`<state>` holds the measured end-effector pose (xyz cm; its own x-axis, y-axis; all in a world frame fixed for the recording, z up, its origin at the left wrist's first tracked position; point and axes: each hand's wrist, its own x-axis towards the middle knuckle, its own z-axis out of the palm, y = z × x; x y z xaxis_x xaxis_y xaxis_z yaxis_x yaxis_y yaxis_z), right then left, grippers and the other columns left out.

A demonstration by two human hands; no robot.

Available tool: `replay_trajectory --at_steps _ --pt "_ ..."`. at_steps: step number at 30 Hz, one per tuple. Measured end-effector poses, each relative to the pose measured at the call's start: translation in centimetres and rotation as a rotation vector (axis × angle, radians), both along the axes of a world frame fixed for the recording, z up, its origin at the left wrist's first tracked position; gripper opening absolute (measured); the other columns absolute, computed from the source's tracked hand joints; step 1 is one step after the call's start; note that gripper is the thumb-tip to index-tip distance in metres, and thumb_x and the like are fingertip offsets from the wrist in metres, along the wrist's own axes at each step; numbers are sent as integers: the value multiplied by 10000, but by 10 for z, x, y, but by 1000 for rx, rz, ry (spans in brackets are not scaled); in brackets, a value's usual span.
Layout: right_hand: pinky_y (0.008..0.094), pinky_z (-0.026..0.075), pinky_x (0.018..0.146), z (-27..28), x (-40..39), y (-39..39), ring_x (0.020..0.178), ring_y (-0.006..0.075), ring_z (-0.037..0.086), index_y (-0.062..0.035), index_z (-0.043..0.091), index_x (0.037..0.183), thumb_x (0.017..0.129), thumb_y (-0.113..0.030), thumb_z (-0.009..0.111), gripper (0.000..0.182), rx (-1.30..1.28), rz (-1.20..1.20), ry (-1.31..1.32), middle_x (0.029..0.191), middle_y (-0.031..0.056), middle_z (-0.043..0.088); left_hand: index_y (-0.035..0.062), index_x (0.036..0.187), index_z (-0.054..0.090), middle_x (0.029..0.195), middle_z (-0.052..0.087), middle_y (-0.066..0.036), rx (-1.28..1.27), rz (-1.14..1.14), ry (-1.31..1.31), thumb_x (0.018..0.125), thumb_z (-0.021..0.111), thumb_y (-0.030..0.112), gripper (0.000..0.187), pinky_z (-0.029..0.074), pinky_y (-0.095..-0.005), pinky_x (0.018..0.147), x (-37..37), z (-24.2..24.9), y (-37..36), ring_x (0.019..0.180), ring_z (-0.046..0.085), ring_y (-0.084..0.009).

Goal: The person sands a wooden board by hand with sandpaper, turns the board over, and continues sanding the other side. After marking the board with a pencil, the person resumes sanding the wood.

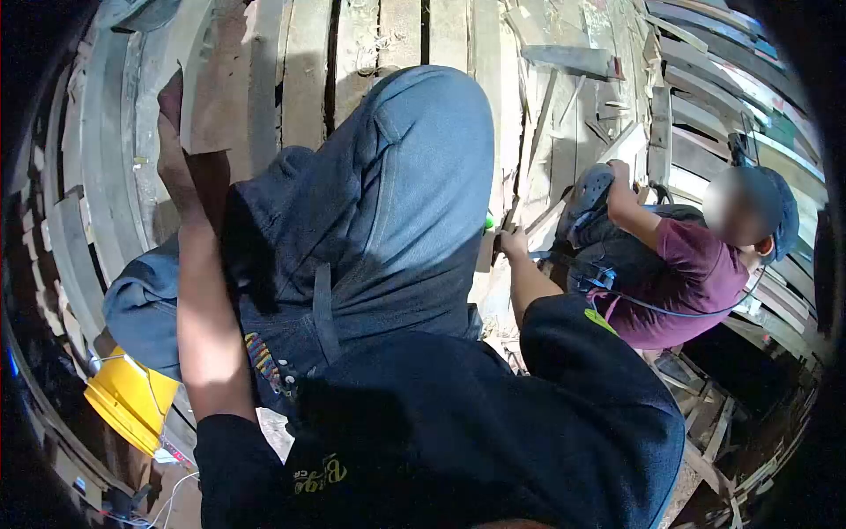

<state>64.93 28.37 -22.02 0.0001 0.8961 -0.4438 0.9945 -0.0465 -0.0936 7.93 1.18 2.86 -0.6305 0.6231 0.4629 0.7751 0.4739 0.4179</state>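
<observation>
On the left, my left hand [176,145] reaches down past my bent leg [414,167]. Its fingers look stretched out and lie along the side of a brown wooden board [220,84]; shadow darkens them. My right hand [513,244] is beside my knee on the other side, with its fingers closed. What it grips is mostly hidden by my leg; a small bright green piece [489,222] shows just beyond the fingers, near a narrow wooden strip [534,141].
Another person [696,256] sits close on my right, a hand near a dark clog [592,188]. A handsaw [568,60] lies on the planks ahead. A yellow bucket [132,398] stands at my left. Slatted boards and wood scraps surround us; a dark gap [749,366] opens at lower right.
</observation>
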Motion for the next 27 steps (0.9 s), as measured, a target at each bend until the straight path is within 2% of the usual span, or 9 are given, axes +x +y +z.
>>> replay_trajectory --at_steps 3,5,7,11,13,15,17,19,27 --pt "294 461 526 -57 50 8 596 154 579 -8 520 1045 909 -203 572 243 162 -279 436 736 74 599 25 1336 494 1198 618 -154 216 74 29 947 578 99 404 518 -342 887 -4 -16 5 1071 633 -279" --pt "266 383 449 -20 35 1 513 106 496 -31 497 1021 943 -193 551 187 233 -277 544 662 28 538 26 1334 497 1201 617 -153 220 41 37 946 580 93 403 516 -338 891 6 6 9 1068 633 -278" --pt "254 326 410 30 0 -13 474 80 437 -27 478 1079 913 -230 634 305 215 -524 848 635 -2 493 28 1332 499 1204 616 -153 226 6 43 945 581 88 401 513 -333 894 17 27 12 1066 633 -278" --pt "266 358 408 73 -31 -18 480 96 455 65 321 1357 855 -168 715 679 72 -442 771 643 2 493 23 1326 502 1205 614 -155 173 55 0 956 570 105 385 512 -333 897 -7 -19 4 1067 632 -281" --pt "269 382 419 83 -42 -25 491 107 477 35 296 1397 859 -147 700 697 30 -476 813 673 23 525 32 1343 484 1195 609 -144 242 44 -114 974 555 168 401 496 -342 915 -6 -28 2 1072 619 -250" --pt "258 384 422 80 -45 -23 504 101 482 7 351 1357 877 -98 643 572 -26 -487 827 713 32 550 41 1361 465 1185 604 -133 309 32 -224 991 539 231 422 480 -351 933 -3 -22 3 1076 606 -219" --pt "270 397 414 79 -52 -27 468 121 482 -16 512 1081 886 -90 608 230 -32 -448 916 658 29 537 35 1332 501 1195 615 -159 264 91 -150 973 536 140 376 499 -356 907 11 2 9 1077 628 -304" --pt "274 390 406 82 -60 -34 454 119 474 -41 526 941 891 -99 609 113 -60 -542 1041 620 18 511 41 1334 500 1198 613 -164 287 75 -167 968 538 140 381 500 -362 905 8 -2 9 1081 625 -315" --pt "245 305 385 86 -73 -28 426 66 411 -97 515 918 856 -102 707 202 96 -349 900 568 -39 465 79 1337 496 1225 600 -181 328 38 -217 938 554 130 406 506 -393 885 8 -7 12 1097 613 -360"
